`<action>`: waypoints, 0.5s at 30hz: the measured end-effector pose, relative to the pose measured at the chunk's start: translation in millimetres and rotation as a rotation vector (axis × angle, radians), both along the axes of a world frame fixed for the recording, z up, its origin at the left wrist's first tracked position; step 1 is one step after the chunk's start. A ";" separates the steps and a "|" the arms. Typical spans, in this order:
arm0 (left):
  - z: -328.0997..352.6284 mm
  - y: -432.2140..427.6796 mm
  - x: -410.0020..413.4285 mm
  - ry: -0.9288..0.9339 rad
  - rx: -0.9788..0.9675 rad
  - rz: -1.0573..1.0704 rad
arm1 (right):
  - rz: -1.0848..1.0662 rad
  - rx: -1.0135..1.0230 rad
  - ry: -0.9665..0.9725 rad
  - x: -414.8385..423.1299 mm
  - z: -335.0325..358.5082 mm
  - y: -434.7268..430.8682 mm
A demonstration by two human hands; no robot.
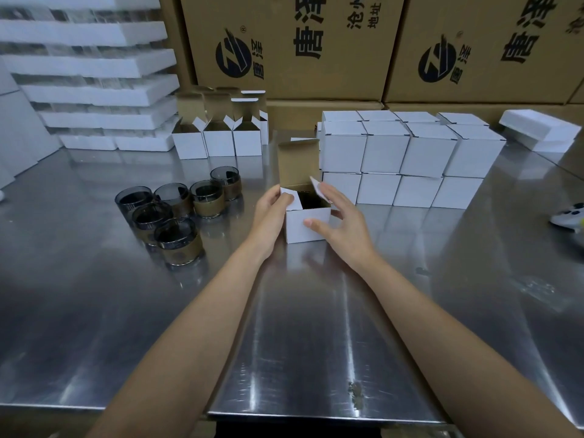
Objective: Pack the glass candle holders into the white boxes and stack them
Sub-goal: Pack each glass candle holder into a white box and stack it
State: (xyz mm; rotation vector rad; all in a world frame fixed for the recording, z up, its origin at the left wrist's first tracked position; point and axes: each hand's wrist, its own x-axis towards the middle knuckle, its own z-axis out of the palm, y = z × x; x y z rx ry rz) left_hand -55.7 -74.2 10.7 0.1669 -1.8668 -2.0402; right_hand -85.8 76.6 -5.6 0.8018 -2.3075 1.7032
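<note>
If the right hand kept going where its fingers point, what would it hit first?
Likely the raised side flap of the open white box; the right hand seems almost touching it.

A small white box is sitting open in the middle of the picture on a shiny metal table. A dark glass candle holder is sitting inside it. The left hand is holding the box's left side, with its thumb lying on the left flap. The right hand is touching the right flap with straight fingers, and its thumb is pressing the front. Six loose candle holders are standing left of the middle. Right of the middle, closed white boxes are sitting stacked in two layers.
</note>
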 end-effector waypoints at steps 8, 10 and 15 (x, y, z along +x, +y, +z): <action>-0.7 0.1 -1.0 0.010 0.032 -0.001 | -0.013 0.196 -0.030 1.8 1.1 -3.9; -1.0 0.2 -1.6 0.008 0.041 0.004 | -0.015 0.192 -0.039 3.2 3.5 -4.9; -0.1 2.5 -0.4 0.038 0.143 0.018 | 0.030 0.132 -0.081 3.5 5.0 -5.6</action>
